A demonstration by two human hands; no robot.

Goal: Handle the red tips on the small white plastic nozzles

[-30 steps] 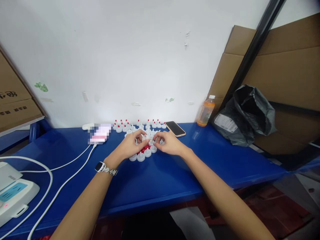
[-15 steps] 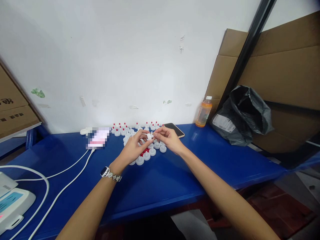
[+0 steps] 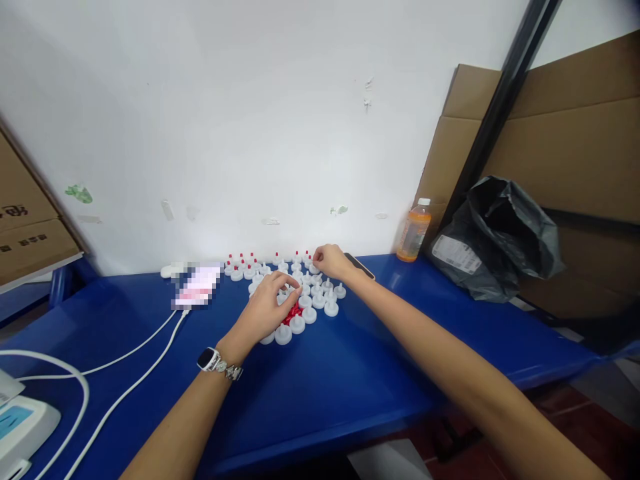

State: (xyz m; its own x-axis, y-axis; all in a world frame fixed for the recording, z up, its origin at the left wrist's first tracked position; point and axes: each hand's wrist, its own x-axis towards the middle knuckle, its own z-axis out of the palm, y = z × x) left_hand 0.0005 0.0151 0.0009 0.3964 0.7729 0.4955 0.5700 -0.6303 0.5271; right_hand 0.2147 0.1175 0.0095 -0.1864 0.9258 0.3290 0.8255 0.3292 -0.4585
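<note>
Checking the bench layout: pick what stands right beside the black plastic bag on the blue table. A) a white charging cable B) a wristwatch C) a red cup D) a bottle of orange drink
D: the bottle of orange drink stands against the wall just left of the black plastic bag on the blue table, while the white charging cable lies far off at the left.

Arms: both bare from wrist to above the elbow, no sleeves in view
Left wrist: wristwatch with a dark square face on a silvery metal link band
Right wrist: bare
Hands: no gloves, no rings visible
</note>
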